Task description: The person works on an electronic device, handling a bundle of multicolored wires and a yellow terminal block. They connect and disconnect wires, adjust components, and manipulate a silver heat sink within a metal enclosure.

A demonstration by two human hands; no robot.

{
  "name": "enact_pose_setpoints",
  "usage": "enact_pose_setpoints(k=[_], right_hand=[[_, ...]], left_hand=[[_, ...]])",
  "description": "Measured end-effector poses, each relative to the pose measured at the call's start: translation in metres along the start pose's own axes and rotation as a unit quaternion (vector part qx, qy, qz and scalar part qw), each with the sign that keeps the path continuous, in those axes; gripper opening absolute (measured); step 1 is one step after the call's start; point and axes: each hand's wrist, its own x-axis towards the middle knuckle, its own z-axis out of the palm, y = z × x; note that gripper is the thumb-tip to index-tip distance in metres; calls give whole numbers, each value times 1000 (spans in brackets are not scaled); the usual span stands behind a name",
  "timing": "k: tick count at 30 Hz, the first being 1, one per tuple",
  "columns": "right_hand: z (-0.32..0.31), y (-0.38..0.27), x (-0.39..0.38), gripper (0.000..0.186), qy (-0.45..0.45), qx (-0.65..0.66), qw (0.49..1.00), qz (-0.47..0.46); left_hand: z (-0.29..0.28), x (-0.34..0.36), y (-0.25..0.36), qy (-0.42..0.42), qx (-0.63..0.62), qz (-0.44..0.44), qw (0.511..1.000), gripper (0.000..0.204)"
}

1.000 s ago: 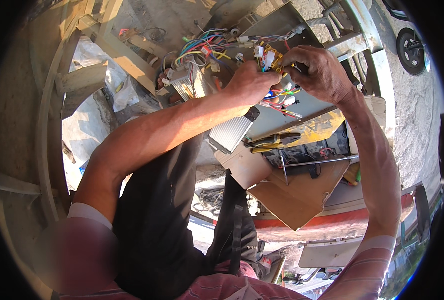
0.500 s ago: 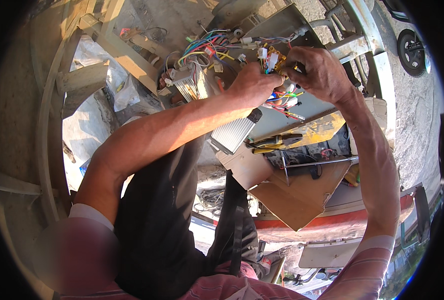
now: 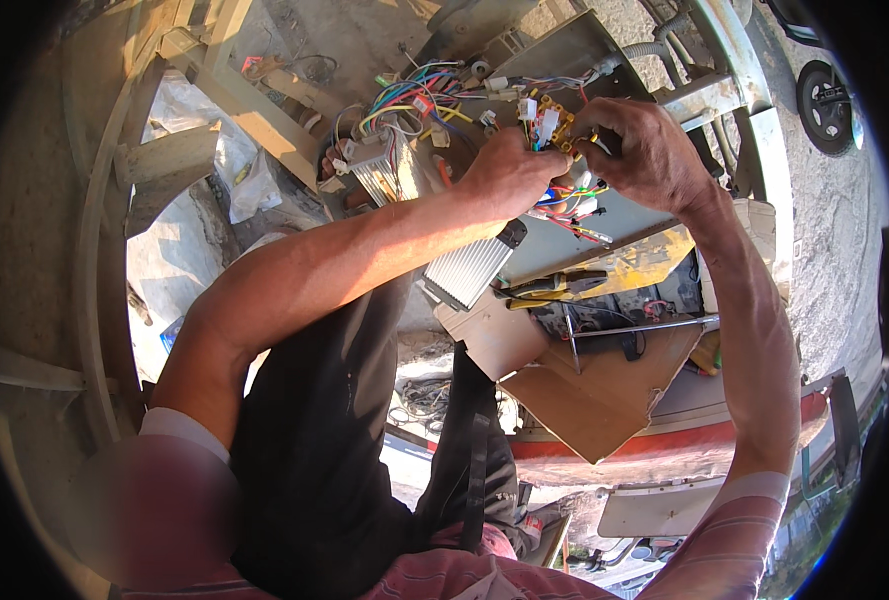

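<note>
My left hand [image 3: 512,180] is closed in a pinch at a cluster of wire connectors, its thumb and finger on a yellow connector [image 3: 561,130]. Close on its right, my right hand [image 3: 652,158] is curled with thumb and forefinger bent toward the same piece; whether anything lies between those fingertips is hidden. White plug connectors [image 3: 546,125] stand up beside the yellow one. Below the fingers hang loose coloured wires [image 3: 576,212] with bare and sleeved ends. A silver finned metal box [image 3: 467,272] sits under my left forearm.
More tangled wiring [image 3: 424,95] spreads at the far left of the metal compartment. Pliers [image 3: 562,286] with yellow-black handles lie nearer me, by a yellow panel [image 3: 639,262]. A T-shaped metal bar [image 3: 624,328] rests over brown cardboard [image 3: 594,400]. A metal frame post [image 3: 769,170] stands at right.
My right hand has shifted slightly, and the gap between its thumb and forefinger looks a little wider. My left hand keeps its pinch in nearly the same place.
</note>
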Motion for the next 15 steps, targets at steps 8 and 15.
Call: enact_pose_setpoints(k=[8,15], right_hand=[[-2,3,0,15,-11,-11,1000,13],[-2,3,3,13,-28,6,999,16]], left_hand=[[-2,1,-2,-6,6,1,1000,20],[-1,0,-2,5,1,-5,1000,19]])
